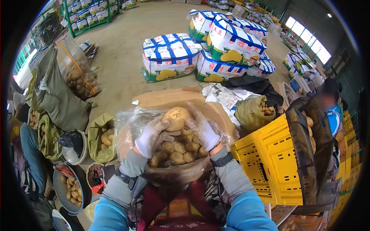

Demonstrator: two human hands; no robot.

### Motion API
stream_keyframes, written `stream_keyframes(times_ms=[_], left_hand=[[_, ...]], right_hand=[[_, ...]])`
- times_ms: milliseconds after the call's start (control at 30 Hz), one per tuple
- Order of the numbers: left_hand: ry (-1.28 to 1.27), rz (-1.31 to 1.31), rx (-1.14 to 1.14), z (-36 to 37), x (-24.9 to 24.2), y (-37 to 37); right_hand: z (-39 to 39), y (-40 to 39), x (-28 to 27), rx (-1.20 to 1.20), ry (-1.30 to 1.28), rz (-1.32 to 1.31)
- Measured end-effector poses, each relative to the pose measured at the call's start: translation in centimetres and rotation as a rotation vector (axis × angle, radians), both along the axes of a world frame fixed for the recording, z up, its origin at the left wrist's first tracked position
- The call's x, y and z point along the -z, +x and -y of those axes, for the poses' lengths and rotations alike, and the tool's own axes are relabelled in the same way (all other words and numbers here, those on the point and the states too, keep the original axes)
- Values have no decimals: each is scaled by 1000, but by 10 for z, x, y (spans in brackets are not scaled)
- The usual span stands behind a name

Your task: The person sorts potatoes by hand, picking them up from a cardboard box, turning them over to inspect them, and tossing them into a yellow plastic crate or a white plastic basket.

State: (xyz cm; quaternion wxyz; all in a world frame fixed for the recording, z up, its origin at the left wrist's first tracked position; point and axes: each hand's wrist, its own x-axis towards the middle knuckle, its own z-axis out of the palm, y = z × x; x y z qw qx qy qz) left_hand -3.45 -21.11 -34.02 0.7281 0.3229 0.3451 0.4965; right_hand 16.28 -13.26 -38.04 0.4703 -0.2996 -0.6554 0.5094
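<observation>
A large pale potato [176, 118] is held up between my two gloved hands. My left hand [150, 135], in a dirt-stained white glove, grips its left side with thumb and fingers. From the right, the fingers of my right hand [205, 131] press against the same potato; some of the fingertips are hidden. Directly below lie many smaller potatoes [178, 148] inside a carton lined with a clear plastic bag [129, 120]. A brown cardboard flap [162, 101] stands out behind the bag.
Yellow crates [266, 161] stand close on my right, beside a person in blue [334, 119]. Printed potato packs [169, 57] are stacked ahead. At left are a green sack [102, 138], a white bucket [79, 148] and a basin [58, 192] of potatoes.
</observation>
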Motion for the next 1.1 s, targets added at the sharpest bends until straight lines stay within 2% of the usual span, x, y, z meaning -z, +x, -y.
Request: stream_keyframes(times_ms=[100,133,233,300,367,433,533,633,833,933,967,1033,1100], left_hand=[[-115,182,37,-2,10,5],[-157,254,39,-1,16,9],[22,-21,-14,5,16,19],[-14,-92,-7,5,2,18],[-46,-72,-12,4,1,14],[-69,37,-23,1,12,7],[5,267,-125,-6,21,14],[28,131,-208,1,18,14],[202,-135,-303,-6,44,8],[225,-226,-457,-12,72,8],[117,-81,-422,-12,80,7],[-108,208,-352,-10,57,8],[-99,-70,-269,-9,54,-2]], right_hand=[[14,-5,-7,61,289,306],[15,-4,-10,96,313,453],[13,-3,-5,106,178,610],[-12,2,48,22,-202,116],[-15,1,57,-55,-372,-162],[6,-4,14,-114,-336,-221],[30,-12,-14,103,311,443],[34,-15,-19,102,287,609],[39,-19,-25,128,291,534],[39,-22,-23,91,431,545],[39,-22,-24,95,419,543],[41,-25,-25,95,384,536],[37,-20,-25,164,389,428]])
